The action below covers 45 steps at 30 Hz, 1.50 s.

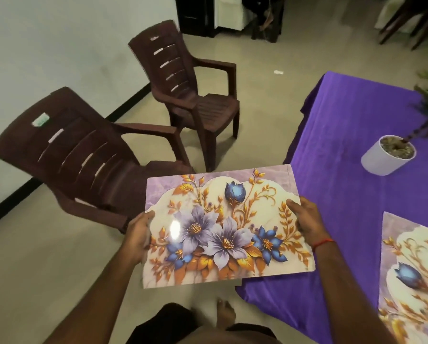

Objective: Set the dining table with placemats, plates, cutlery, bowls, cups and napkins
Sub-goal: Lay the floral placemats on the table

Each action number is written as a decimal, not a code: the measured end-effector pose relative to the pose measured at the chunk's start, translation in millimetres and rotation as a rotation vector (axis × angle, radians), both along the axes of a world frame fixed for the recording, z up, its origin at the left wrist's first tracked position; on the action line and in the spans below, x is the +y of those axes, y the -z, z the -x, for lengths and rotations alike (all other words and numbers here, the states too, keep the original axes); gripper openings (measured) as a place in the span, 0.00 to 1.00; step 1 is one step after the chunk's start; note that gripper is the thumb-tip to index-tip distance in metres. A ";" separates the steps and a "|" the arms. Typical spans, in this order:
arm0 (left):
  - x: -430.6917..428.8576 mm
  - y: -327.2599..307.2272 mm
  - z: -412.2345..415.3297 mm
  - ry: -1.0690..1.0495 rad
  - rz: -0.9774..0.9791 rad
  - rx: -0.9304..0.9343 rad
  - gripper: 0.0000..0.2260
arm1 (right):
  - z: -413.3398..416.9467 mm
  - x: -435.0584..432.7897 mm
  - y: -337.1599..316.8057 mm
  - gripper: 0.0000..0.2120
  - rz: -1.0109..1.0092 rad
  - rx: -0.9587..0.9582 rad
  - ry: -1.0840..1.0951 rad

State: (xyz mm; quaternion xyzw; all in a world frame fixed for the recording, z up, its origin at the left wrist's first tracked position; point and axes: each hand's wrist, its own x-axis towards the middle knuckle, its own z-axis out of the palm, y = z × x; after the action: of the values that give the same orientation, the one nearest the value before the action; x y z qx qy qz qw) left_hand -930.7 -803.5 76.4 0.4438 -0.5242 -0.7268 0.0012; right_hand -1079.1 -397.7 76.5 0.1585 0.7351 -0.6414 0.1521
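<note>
I hold a glossy floral placemat (223,224) flat in the air, just left of the table's near-left corner. My left hand (139,234) grips its left edge, thumb on top. My right hand (307,219) grips its right edge, thumb on top, over the table's edge. The table is covered with a purple cloth (352,135). A second floral placemat (411,276) lies on the cloth at the lower right, partly cut off by the frame.
A white pot (384,157) with a plant stands on the table at the right. Two brown plastic chairs, one near (84,155) and one farther (190,90), stand on the tiled floor to the left. My bare foot (224,314) is beside the table corner.
</note>
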 end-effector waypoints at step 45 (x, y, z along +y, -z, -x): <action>135.5 -2.3 341.9 1.288 0.052 -0.061 0.09 | -133.1 36.9 7.7 0.13 -0.255 0.037 1.173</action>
State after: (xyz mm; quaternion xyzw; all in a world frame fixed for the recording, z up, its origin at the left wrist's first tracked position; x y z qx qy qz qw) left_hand -1272.6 -668.0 78.8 0.0605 -0.7029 -0.5561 -0.4392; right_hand -946.0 -360.8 68.8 0.5433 0.5987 -0.5278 -0.2603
